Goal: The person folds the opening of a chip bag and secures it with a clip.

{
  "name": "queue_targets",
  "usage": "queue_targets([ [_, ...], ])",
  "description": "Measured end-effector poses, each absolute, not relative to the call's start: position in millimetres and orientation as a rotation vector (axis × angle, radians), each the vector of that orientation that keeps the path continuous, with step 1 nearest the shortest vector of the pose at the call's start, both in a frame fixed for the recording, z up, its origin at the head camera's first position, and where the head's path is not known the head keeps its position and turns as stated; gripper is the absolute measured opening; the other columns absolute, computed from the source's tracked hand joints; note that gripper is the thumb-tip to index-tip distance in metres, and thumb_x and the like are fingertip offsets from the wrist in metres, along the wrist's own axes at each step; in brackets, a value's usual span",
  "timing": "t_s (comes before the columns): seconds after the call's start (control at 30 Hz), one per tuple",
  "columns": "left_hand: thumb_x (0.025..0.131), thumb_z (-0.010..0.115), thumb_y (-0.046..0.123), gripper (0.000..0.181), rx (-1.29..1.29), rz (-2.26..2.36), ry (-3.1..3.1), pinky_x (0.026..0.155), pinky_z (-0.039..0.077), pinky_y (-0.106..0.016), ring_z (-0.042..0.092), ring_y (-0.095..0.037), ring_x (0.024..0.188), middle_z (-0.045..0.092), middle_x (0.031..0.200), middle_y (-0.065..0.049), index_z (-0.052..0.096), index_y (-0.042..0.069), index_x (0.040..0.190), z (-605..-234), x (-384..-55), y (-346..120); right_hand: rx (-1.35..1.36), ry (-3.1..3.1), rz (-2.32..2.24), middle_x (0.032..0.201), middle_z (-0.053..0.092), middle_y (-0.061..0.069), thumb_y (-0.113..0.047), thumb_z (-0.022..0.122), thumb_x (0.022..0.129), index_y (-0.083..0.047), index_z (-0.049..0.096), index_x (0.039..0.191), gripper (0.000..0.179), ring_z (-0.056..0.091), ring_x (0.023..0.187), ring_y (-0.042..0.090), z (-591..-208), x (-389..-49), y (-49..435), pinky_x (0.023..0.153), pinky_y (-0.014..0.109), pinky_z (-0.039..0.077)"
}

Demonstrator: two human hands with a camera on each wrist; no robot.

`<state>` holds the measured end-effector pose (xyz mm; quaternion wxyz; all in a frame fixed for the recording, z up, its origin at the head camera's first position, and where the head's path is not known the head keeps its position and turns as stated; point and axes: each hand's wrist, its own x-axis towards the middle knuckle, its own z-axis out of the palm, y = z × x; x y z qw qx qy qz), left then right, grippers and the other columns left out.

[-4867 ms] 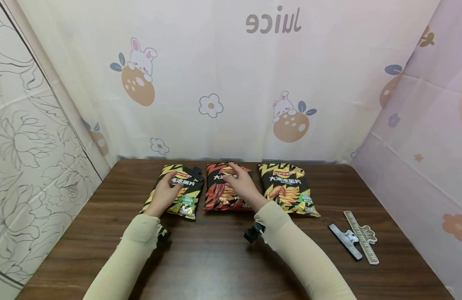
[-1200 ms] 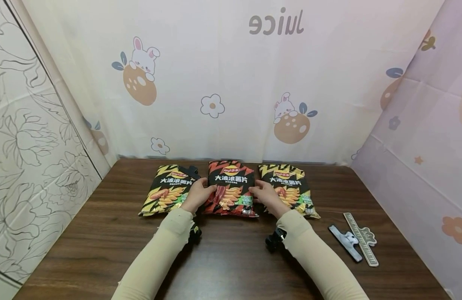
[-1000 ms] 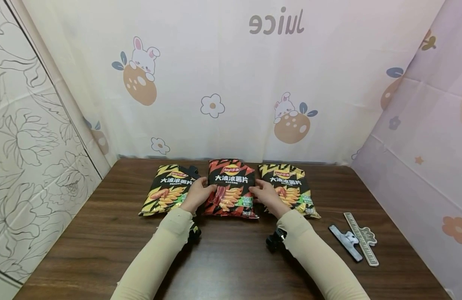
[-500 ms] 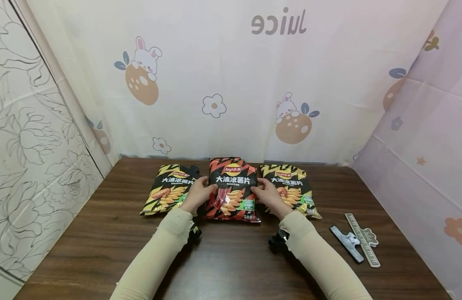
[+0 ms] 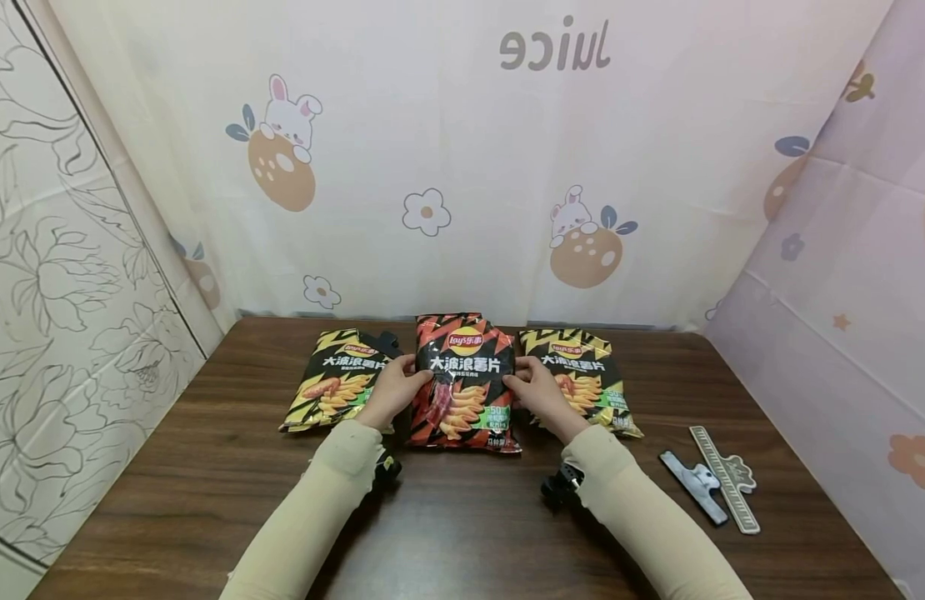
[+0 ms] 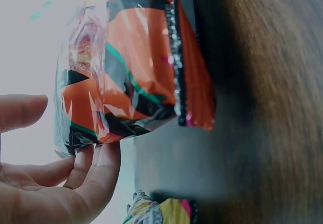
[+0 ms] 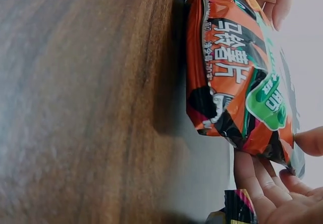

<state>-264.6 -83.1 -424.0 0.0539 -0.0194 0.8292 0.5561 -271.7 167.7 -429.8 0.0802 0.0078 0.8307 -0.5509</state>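
A red and black bag of potato chips [image 5: 462,400] is in the middle of the head view, held between both hands. My left hand [image 5: 393,390] grips its left edge, thumb in front and fingers behind. On the opposite edge, my right hand [image 5: 539,393] holds it the same way. A dark shadow lies under the bag's bottom seal [image 7: 204,57] in the right wrist view, and the bag seems slightly raised from the table. Yellow and black chip bags lie on either side: a left bag [image 5: 335,383], partly behind my left hand, and a right bag [image 5: 582,379].
A black clip-like piece [image 5: 389,342] sits at the left bag's top corner. On the right of the brown table [image 5: 462,533] lie a grey-white clip [image 5: 695,486] and a longer pale clip [image 5: 727,479]. A printed curtain [image 5: 477,150] hangs behind.
Earlier my hands hovered over the left and middle bags. Both then took the red bag's sides. Over the last second its bottom edge has come nearer to me and its top has risen slightly.
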Motion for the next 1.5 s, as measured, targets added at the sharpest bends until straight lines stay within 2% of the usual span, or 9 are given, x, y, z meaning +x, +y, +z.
queue_targets([
  [0.1, 0.097, 0.061, 0.025, 0.06, -0.068, 1.69, 2.523, 0.1, 0.046, -0.049, 0.051, -0.034, 0.127, 0.051, 0.139, -0.02, 0.039, 0.001, 0.147, -424, -263, -83, 0.002, 2.489, -1.629, 0.138, 0.052, 0.025, -0.02, 0.054, 0.101, -0.004, 0.035, 0.146, 0.051, 0.059, 0.118, 0.034, -429, -268, 168, 0.084, 0.04, 0.056],
  [0.2, 0.096, 0.061, 0.025, 0.059, -0.08, 1.697, 2.523, 0.097, 0.047, -0.047, 0.054, -0.032, 0.123, 0.053, 0.135, -0.019, 0.041, 0.001, 0.146, -424, -262, -83, 0.001, 2.48, -1.63, 0.142, 0.05, 0.025, -0.021, 0.053, 0.101, -0.005, 0.034, 0.146, 0.051, 0.057, 0.123, 0.035, -427, -265, 169, 0.088, 0.041, 0.055],
  [0.4, 0.096, 0.062, 0.026, 0.057, -0.082, 1.717, 2.514, 0.091, 0.049, -0.043, 0.056, -0.03, 0.117, 0.055, 0.131, -0.017, 0.043, 0.003, 0.144, -425, -260, -84, -0.018, 2.489, -1.655, 0.135, 0.055, 0.026, -0.018, 0.052, 0.102, -0.002, 0.036, 0.144, 0.048, 0.061, 0.116, 0.033, -429, -263, 171, 0.081, 0.037, 0.057],
  [0.63, 0.096, 0.062, 0.027, 0.057, -0.084, 1.739, 2.495, 0.089, 0.048, -0.04, 0.055, -0.027, 0.114, 0.055, 0.129, -0.015, 0.043, 0.004, 0.145, -424, -256, -84, -0.032, 2.531, -1.644, 0.134, 0.057, 0.023, -0.02, 0.055, 0.1, -0.005, 0.04, 0.142, 0.047, 0.062, 0.115, 0.031, -430, -259, 173, 0.08, 0.036, 0.056],
  [0.8, 0.096, 0.061, 0.027, 0.057, -0.071, 1.755, 2.49, 0.087, 0.049, -0.039, 0.056, -0.027, 0.113, 0.055, 0.128, -0.015, 0.042, 0.003, 0.144, -424, -254, -84, -0.087, 2.547, -1.667, 0.129, 0.059, 0.026, -0.02, 0.056, 0.1, -0.001, 0.041, 0.139, 0.045, 0.065, 0.109, 0.028, -428, -254, 173, 0.075, 0.032, 0.056],
  [1.0, 0.096, 0.062, 0.028, 0.057, -0.047, 1.744, 2.498, 0.088, 0.048, -0.041, 0.055, -0.028, 0.115, 0.054, 0.128, -0.016, 0.043, 0.002, 0.144, -423, -251, -85, -0.064, 2.518, -1.677, 0.136, 0.056, 0.025, -0.019, 0.054, 0.101, -0.004, 0.04, 0.14, 0.044, 0.061, 0.118, 0.033, -425, -247, 174, 0.082, 0.038, 0.055],
  [1.1, 0.096, 0.062, 0.028, 0.056, -0.03, 1.75, 2.497, 0.084, 0.05, -0.038, 0.057, -0.027, 0.109, 0.055, 0.125, -0.016, 0.045, 0.003, 0.143, -422, -250, -85, -0.07, 2.529, -1.672, 0.139, 0.053, 0.026, -0.018, 0.054, 0.101, -0.003, 0.039, 0.14, 0.044, 0.058, 0.121, 0.036, -425, -245, 175, 0.085, 0.043, 0.055],
  [1.23, 0.096, 0.062, 0.028, 0.055, -0.019, 1.758, 2.489, 0.078, 0.051, -0.034, 0.059, -0.024, 0.1, 0.056, 0.122, -0.015, 0.046, 0.004, 0.143, -422, -250, -85, -0.076, 2.531, -1.682, 0.138, 0.054, 0.027, -0.017, 0.054, 0.101, -0.003, 0.04, 0.138, 0.042, 0.06, 0.119, 0.035, -425, -243, 175, 0.084, 0.044, 0.055],
  [1.5, 0.096, 0.062, 0.028, 0.054, 0.0, 1.75, 2.491, 0.076, 0.051, -0.033, 0.06, -0.023, 0.097, 0.058, 0.121, -0.015, 0.047, 0.003, 0.141, -422, -251, -85, -0.086, 2.491, -1.725, 0.135, 0.055, 0.028, -0.015, 0.054, 0.101, -0.001, 0.039, 0.137, 0.041, 0.064, 0.111, 0.031, -422, -239, 175, 0.082, 0.044, 0.056],
])
